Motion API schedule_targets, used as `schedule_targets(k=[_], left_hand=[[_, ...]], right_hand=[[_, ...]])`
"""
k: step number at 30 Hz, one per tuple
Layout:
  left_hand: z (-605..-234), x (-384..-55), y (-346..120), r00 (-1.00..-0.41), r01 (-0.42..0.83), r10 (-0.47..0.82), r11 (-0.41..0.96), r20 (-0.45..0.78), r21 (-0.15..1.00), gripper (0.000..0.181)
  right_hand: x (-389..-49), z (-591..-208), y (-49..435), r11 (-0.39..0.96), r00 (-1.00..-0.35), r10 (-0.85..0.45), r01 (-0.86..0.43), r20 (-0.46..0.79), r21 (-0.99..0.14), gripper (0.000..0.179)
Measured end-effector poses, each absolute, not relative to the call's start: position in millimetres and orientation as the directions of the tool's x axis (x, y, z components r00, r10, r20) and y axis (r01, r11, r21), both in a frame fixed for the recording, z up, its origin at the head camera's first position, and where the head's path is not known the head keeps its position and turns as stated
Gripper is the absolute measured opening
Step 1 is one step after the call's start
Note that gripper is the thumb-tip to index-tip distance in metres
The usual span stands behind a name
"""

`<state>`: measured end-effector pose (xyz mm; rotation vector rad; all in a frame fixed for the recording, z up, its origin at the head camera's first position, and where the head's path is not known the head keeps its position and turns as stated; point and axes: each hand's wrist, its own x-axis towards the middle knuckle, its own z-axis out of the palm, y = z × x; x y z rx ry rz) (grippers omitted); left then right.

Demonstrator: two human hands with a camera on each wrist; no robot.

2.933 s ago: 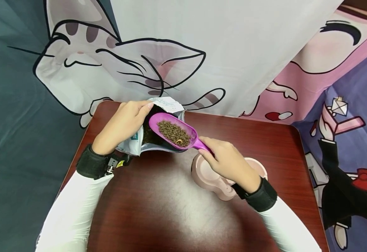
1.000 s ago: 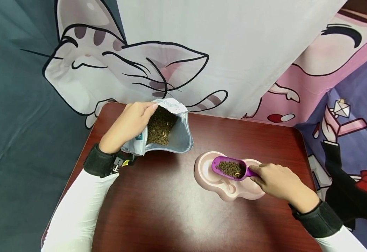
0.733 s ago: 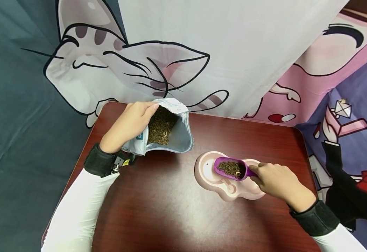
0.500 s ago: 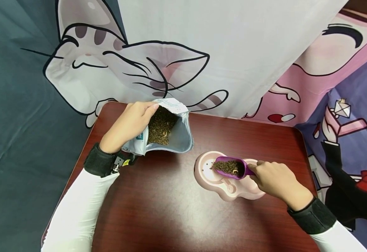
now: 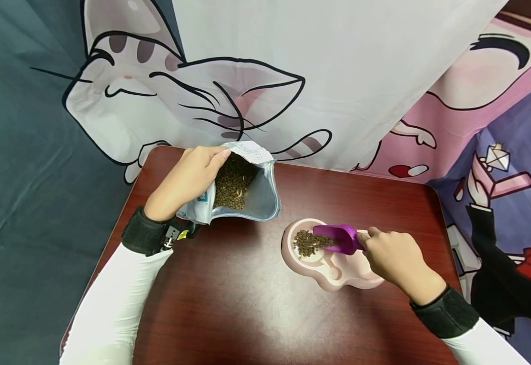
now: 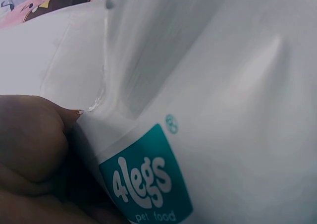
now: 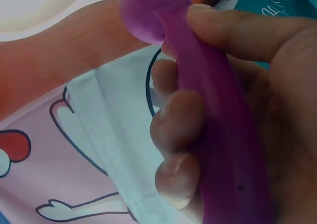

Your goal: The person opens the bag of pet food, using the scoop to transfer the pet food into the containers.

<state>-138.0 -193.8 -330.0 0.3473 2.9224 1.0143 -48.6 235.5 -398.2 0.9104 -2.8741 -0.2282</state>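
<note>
My right hand [image 5: 395,256] grips the handle of a purple scoop [image 5: 342,239], fingers curled round it in the right wrist view. Tilted over the left bowl of a pale pink double pet bowl [image 5: 354,276], the scoop spills brown kibble [image 5: 307,243] into that bowl. Farther left, my left hand [image 5: 190,175] holds the rim of an open pet food bag [image 5: 265,195] with kibble inside. White plastic with a teal "4Legs pet food" label [image 6: 148,179] fills most of the left wrist view, beside the left hand's fingers.
The bag and the bowl stand on a reddish-brown wooden table [image 5: 229,304]. Behind the table hangs a cloth printed with a cartoon cat [image 5: 124,106]. More printed cloth [image 5: 511,213] borders the right side.
The right hand brought the full scoop from the bag to the double bowl, then tipped it. Kibble has slid out into the left bowl. The left hand stays on the bag.
</note>
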Motion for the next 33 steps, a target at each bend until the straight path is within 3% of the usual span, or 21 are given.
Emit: schedule_targets(k=[17, 24, 33], left_hand=[[-331.9, -139.9, -194.2, -0.973, 0.208, 0.228, 0.765, 0.045, 0.610, 0.041], [-331.7, -139.4, -193.7, -0.972, 0.209, 0.228, 0.759, 0.049, 0.616, 0.040], [-330.1, -138.2, -193.7, -0.971, 0.214, 0.231, 0.757, 0.053, 0.617, 0.040]], right_hand=[[-48.0, -393.1, 238.6, 0.814, -0.785, -0.579, -0.545, 0.218, 0.200, 0.012], [-47.9, -382.5, 241.6, 0.852, -0.837, -0.522, -0.503, 0.166, 0.144, 0.009], [-48.8, -366.0, 248.7, 0.880, -0.878, -0.474, -0.470, 0.063, 0.066, 0.030]])
